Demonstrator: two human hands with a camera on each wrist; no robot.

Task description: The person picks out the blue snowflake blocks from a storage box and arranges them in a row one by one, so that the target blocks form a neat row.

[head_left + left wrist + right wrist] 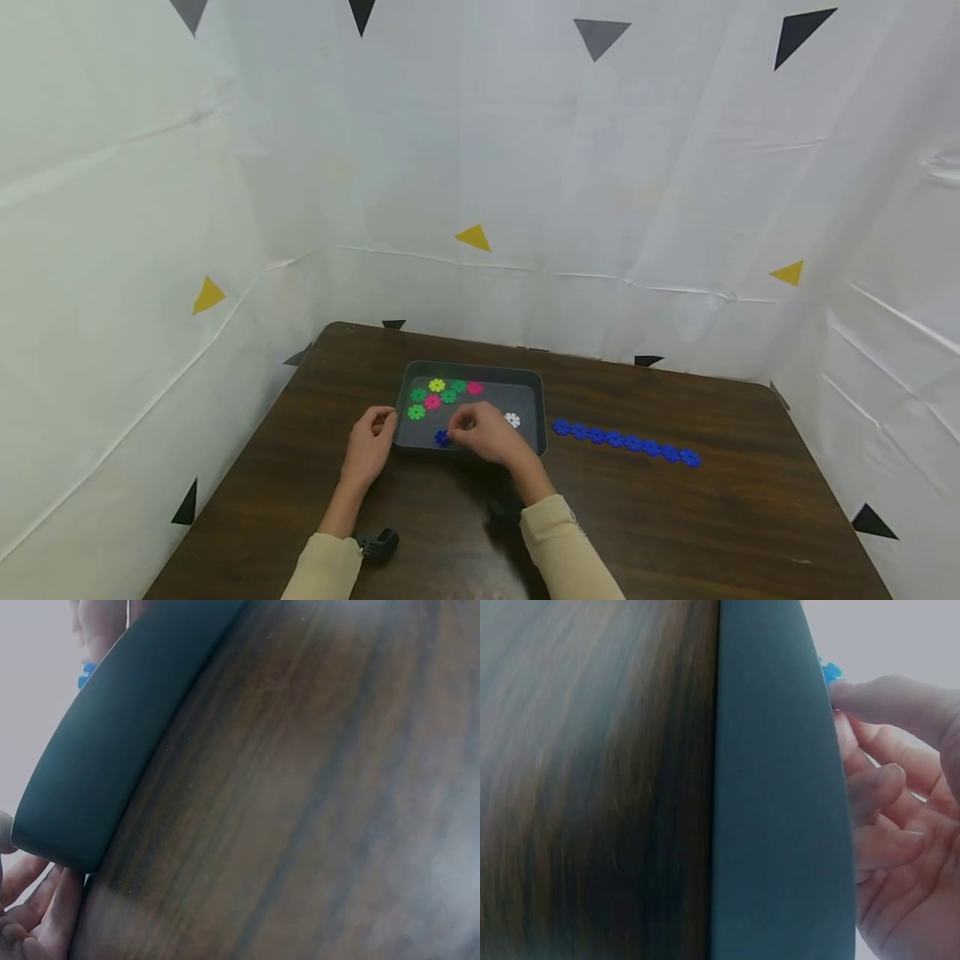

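Note:
In the head view, a dark grey tray (480,368) stands on the table. My left hand (367,446) holds its left front corner, the thumb on the inner side and the fingers outside in the left wrist view. Over the front part of the tray, my right hand (491,433) pinches a small blue flower-shaped disc (442,437) between thumb and index finger. The tray wall (784,787) hides much of that disc (830,672) in the right wrist view. Several loose green discs (418,394), a yellow disc (437,385), two pink discs (432,402) and a white disc (512,420) lie inside.
Right of the tray, a slanting row of several blue discs (633,442) lies on the brown wooden table (712,517). A black band-like object (380,546) is by the left sleeve. White sheeting (525,167) with coloured triangles surrounds the table's back and sides.

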